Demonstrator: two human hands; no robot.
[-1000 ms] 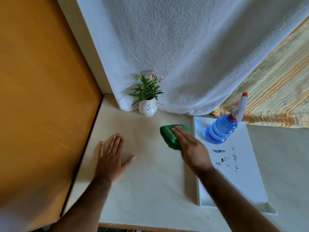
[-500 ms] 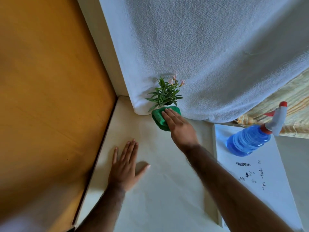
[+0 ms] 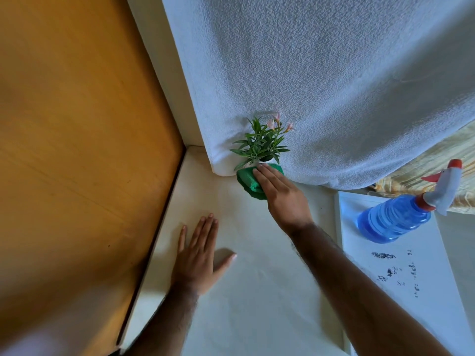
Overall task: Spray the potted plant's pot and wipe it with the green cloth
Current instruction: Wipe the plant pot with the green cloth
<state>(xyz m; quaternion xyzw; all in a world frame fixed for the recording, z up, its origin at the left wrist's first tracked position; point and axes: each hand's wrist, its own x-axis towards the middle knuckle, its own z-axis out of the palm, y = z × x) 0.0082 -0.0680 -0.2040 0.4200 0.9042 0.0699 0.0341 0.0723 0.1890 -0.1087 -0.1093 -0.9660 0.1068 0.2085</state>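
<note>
A small potted plant (image 3: 261,145) with green leaves and pink flowers stands at the back of the cream table (image 3: 246,291), against a white towel. Its white pot is almost wholly hidden behind the green cloth (image 3: 248,182). My right hand (image 3: 281,195) presses the cloth against the front of the pot, fingers laid flat over it. My left hand (image 3: 199,255) rests flat on the table, palm down, fingers spread, holding nothing. A blue spray bottle (image 3: 395,218) with a white and red trigger head stands on a white board at the right.
An orange wooden panel (image 3: 77,150) walls off the left side. A white towel (image 3: 321,86) hangs behind the plant. The white board (image 3: 411,291) with dark marks lies on the table's right part, and striped yellow fabric (image 3: 457,152) shows at the far right.
My right hand carried the green cloth from mid-table up to the pot and now holds it against the pot. The left hand stayed flat on the table. The view shifted.
</note>
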